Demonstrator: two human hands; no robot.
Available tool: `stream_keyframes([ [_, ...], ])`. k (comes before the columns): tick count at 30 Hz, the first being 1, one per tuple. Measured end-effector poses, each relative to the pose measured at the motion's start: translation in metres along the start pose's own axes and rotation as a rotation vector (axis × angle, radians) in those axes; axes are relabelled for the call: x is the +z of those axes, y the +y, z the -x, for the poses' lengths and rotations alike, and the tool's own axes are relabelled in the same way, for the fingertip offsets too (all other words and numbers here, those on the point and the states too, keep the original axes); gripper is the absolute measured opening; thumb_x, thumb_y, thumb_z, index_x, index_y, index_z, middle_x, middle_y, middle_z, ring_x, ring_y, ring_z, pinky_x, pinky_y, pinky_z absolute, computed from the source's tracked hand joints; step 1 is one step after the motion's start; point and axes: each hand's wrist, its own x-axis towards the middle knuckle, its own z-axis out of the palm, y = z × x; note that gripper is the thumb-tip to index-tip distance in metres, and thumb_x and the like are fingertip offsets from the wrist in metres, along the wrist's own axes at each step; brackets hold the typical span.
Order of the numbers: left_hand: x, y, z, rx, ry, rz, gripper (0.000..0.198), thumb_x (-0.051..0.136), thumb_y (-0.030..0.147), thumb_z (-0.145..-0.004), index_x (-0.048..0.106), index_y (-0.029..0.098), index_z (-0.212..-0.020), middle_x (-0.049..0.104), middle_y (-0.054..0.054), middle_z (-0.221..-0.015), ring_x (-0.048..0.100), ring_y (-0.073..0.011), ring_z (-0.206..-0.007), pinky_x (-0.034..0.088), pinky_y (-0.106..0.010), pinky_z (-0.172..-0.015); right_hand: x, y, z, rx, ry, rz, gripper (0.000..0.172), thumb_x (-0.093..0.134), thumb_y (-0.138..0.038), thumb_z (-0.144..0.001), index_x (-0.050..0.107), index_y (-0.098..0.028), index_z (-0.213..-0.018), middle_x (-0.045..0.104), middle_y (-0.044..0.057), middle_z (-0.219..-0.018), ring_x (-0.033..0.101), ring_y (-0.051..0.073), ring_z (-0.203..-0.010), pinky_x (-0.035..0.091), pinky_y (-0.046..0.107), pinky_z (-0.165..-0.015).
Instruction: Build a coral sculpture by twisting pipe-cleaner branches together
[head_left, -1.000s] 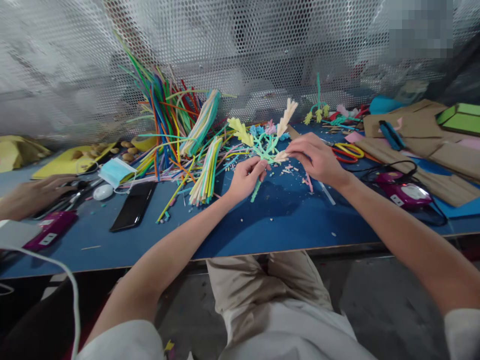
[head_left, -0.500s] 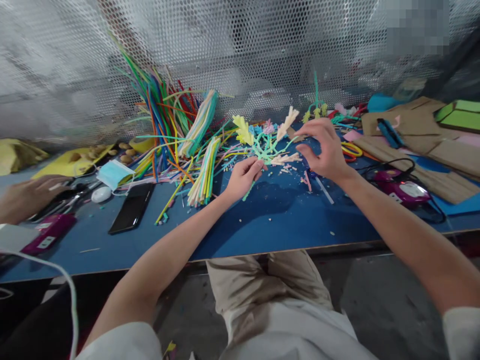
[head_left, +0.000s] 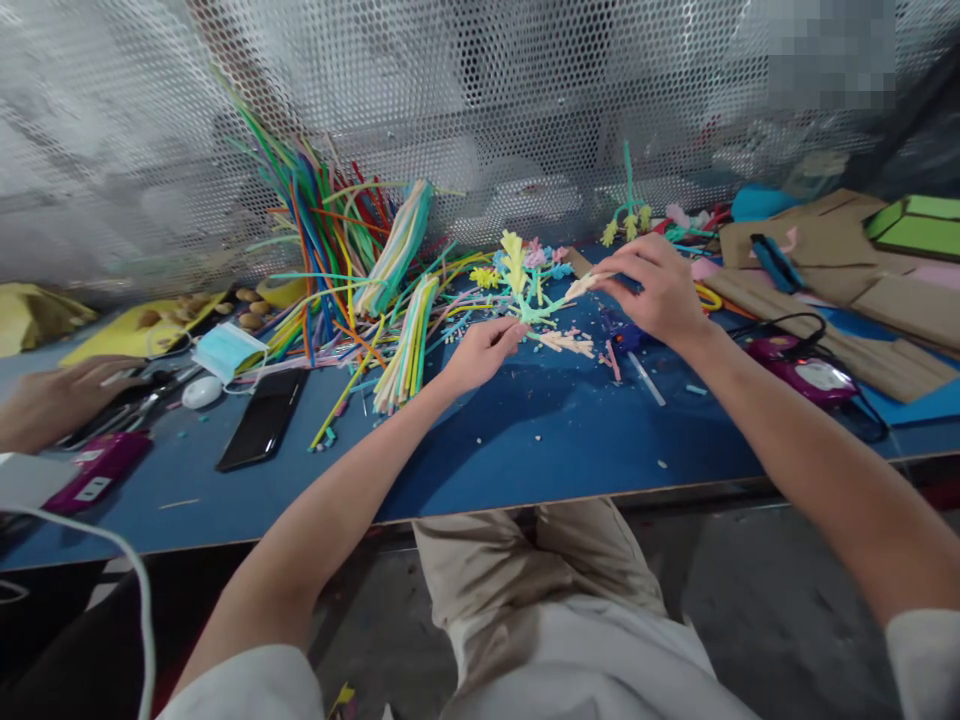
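Above the blue table, my left hand point(head_left: 489, 352) is closed on the joined stems of a green pipe cleaner flower spray point(head_left: 537, 313). A pale yellow flower head point(head_left: 513, 262) stands up from the spray, and a cream flower head point(head_left: 567, 343) points right, low down. Another cream flower head point(head_left: 580, 287) leans out to the right, its tip pinched between the thumb and fingers of my right hand point(head_left: 654, 288). My left fingers cover the lower end of the stems. Pink, blue and yellow pipe cleaner flowers point(head_left: 535, 254) lie behind the spray.
Bundled pipe cleaners point(head_left: 407, 345) and a loose coloured heap lie left of centre. Farther left are a phone point(head_left: 262, 420), a face mask point(head_left: 228, 350) and another person's hand point(head_left: 60, 400). A magenta glue gun-like device point(head_left: 802, 370) and brown paper point(head_left: 840, 330) lie right.
My right hand has closed on a cream flower head, where its fingers were apart before. The spray has turned, and that head now tilts right. A small light-blue piece now shows below my right hand.
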Motion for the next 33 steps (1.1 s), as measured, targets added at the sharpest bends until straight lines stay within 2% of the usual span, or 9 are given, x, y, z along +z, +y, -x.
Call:
stream_keyframes([
  [4,0.002,0.001,0.002,-0.021,-0.061,0.017,0.052,0.048,0.058,-0.105,0.051,0.019,-0.071,0.047,0.002,-0.065,0.040,-0.0118,-0.061,0.031,-0.028,-0.062,0.008,-0.009,0.003,0.059,0.111,-0.082,0.018,0.067,-0.042,-0.101,0.077,-0.028,-0.106,0.072,0.008,-0.099,0.068,0.027,-0.097,0.058,0.048,-0.091],
  [8,0.003,0.001,0.002,-0.039,-0.039,0.024,0.052,0.049,0.058,-0.105,0.050,0.019,-0.070,0.049,0.002,-0.064,0.041,-0.0118,-0.060,0.031,-0.028,-0.061,0.014,-0.013,0.005,0.096,0.109,-0.129,0.017,0.068,-0.040,-0.099,0.077,-0.026,-0.104,0.072,0.007,-0.098,0.069,0.026,-0.091,0.058,0.045,-0.086],
  [11,0.003,0.000,0.001,-0.055,0.047,0.025,0.051,0.048,0.058,-0.105,0.049,0.020,-0.071,0.048,0.002,-0.063,0.041,-0.0124,-0.061,0.031,-0.028,-0.060,0.013,-0.011,0.005,0.089,0.076,-0.100,0.020,0.069,-0.040,-0.098,0.077,-0.027,-0.111,0.072,0.008,-0.104,0.069,0.029,-0.099,0.057,0.050,-0.092],
  [14,0.004,-0.001,0.000,-0.051,0.096,0.015,0.050,0.047,0.057,-0.105,0.049,0.020,-0.072,0.049,0.002,-0.064,0.043,-0.0126,-0.061,0.032,-0.028,-0.061,0.008,-0.013,0.004,0.053,0.075,-0.014,0.030,0.070,-0.043,-0.097,0.073,-0.030,-0.124,0.071,0.010,-0.116,0.066,0.034,-0.113,0.052,0.057,-0.104],
  [19,0.002,0.007,0.002,-0.003,-0.059,-0.081,0.048,0.045,0.050,-0.107,0.051,0.019,-0.070,0.052,0.002,-0.064,0.045,-0.0122,-0.059,0.033,-0.027,-0.063,-0.006,-0.021,0.000,-0.056,0.107,0.066,0.041,0.061,-0.043,-0.101,0.064,-0.029,-0.140,0.067,0.012,-0.134,0.062,0.035,-0.127,0.046,0.060,-0.112],
  [23,-0.006,0.015,0.003,0.057,-0.111,-0.364,0.039,0.049,0.044,-0.105,0.063,0.020,-0.077,0.053,0.001,-0.063,0.043,-0.0136,-0.057,0.026,-0.029,-0.061,-0.015,-0.025,-0.004,-0.167,0.006,0.032,0.055,0.061,-0.039,-0.103,0.050,-0.032,-0.156,0.064,0.009,-0.149,0.060,0.035,-0.136,0.046,0.060,-0.116],
  [25,-0.009,0.019,0.003,0.068,-0.116,-0.422,0.037,0.050,0.042,-0.104,0.064,0.021,-0.077,0.052,0.001,-0.063,0.042,-0.0138,-0.057,0.025,-0.029,-0.060,-0.019,-0.026,-0.006,-0.198,-0.077,0.015,0.058,0.067,-0.042,-0.100,0.050,-0.038,-0.155,0.060,0.006,-0.156,0.056,0.036,-0.141,0.042,0.062,-0.119],
  [30,-0.009,0.027,0.004,0.111,-0.236,-0.253,0.042,0.048,0.041,-0.103,0.058,0.019,-0.069,0.046,0.002,-0.058,0.040,-0.0125,-0.055,0.028,-0.028,-0.059,-0.022,-0.033,-0.013,-0.182,-0.292,-0.046,0.047,0.079,-0.044,-0.092,0.066,-0.045,-0.137,0.064,-0.004,-0.153,0.049,0.035,-0.148,0.034,0.060,-0.126],
  [33,-0.010,0.032,0.005,0.136,-0.274,-0.230,0.043,0.051,0.041,-0.101,0.055,0.019,-0.064,0.040,0.003,-0.055,0.033,-0.0121,-0.052,0.025,-0.029,-0.057,-0.020,-0.032,-0.015,-0.245,-0.364,-0.073,0.037,0.075,-0.047,-0.096,0.070,-0.044,-0.132,0.071,-0.006,-0.144,0.056,0.032,-0.141,0.035,0.059,-0.123],
])
